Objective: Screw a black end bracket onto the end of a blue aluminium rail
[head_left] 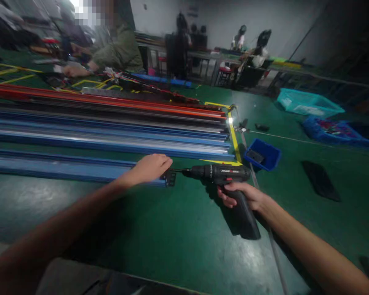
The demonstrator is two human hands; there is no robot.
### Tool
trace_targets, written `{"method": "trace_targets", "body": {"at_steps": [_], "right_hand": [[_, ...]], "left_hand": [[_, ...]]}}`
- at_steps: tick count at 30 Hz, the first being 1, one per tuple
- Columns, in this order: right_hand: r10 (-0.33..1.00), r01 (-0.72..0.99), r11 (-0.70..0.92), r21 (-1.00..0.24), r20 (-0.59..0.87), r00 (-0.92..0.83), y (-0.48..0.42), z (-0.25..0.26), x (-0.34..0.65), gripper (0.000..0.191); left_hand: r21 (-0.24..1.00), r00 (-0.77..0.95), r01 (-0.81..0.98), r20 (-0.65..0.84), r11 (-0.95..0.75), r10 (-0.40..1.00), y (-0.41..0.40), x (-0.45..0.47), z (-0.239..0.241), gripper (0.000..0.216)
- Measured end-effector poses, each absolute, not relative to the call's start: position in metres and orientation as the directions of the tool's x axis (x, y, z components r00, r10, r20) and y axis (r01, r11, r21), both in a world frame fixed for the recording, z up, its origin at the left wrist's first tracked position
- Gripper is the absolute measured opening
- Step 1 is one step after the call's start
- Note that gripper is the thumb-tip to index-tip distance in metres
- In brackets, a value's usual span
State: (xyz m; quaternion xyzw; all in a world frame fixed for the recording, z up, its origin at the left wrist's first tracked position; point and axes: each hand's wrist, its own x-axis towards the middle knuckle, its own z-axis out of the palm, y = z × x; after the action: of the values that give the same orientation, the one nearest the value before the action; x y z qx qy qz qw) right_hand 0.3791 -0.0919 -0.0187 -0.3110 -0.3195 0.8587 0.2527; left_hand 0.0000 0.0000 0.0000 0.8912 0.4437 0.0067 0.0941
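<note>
My right hand (238,196) is wrapped round the handle of a black cordless drill (227,174), which lies level with its chuck pointing left. The thin bit (180,169) reaches to a black end cap (171,179) on a long blue metal rail (80,166). My left hand (149,168) is closed over that rail's right end, just left of the bit tip. Its fingers curl over the far side, and their tips are partly hidden. Whether the bit touches a screw is too small to tell.
More blue, black and red rails (110,135) lie parallel behind, beside yellow tape (235,141). To the right are a small blue bin (263,153), a dark flat object (320,180), a teal basket (309,102) and blue trays (332,129). Across the table sits a co-worker (119,51).
</note>
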Motion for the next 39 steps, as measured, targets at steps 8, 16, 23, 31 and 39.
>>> {"method": "trace_targets", "body": {"at_steps": [8, 16, 23, 31, 39], "right_hand": [[0.623, -0.205, -0.653, -0.729, -0.362, -0.693, -0.090, -0.021, 0.382, 0.025], [0.627, -0.202, -0.664, -0.720, -0.388, -0.676, -0.090, -0.019, 0.382, 0.027], [0.637, -0.210, -0.658, -0.724, -0.385, -0.667, -0.091, -0.017, 0.381, 0.026], [0.655, -0.213, -0.643, -0.735, -0.384, -0.651, -0.092, -0.018, 0.380, 0.028], [0.657, -0.223, -0.643, -0.733, -0.378, -0.653, -0.091, -0.018, 0.380, 0.026]], "left_hand": [[0.199, 0.603, 0.785, -0.032, -0.586, 0.797, 0.003, -0.001, -0.006, 0.048], [0.219, 0.614, 0.769, 0.006, -0.600, 0.789, 0.004, -0.002, -0.008, 0.049], [0.232, 0.620, 0.758, 0.033, -0.609, 0.784, 0.006, -0.002, -0.011, 0.051], [0.223, 0.628, 0.750, 0.057, -0.623, 0.776, 0.008, -0.004, -0.015, 0.048], [0.244, 0.613, 0.758, 0.050, -0.605, 0.788, 0.007, -0.002, -0.012, 0.050]]}}
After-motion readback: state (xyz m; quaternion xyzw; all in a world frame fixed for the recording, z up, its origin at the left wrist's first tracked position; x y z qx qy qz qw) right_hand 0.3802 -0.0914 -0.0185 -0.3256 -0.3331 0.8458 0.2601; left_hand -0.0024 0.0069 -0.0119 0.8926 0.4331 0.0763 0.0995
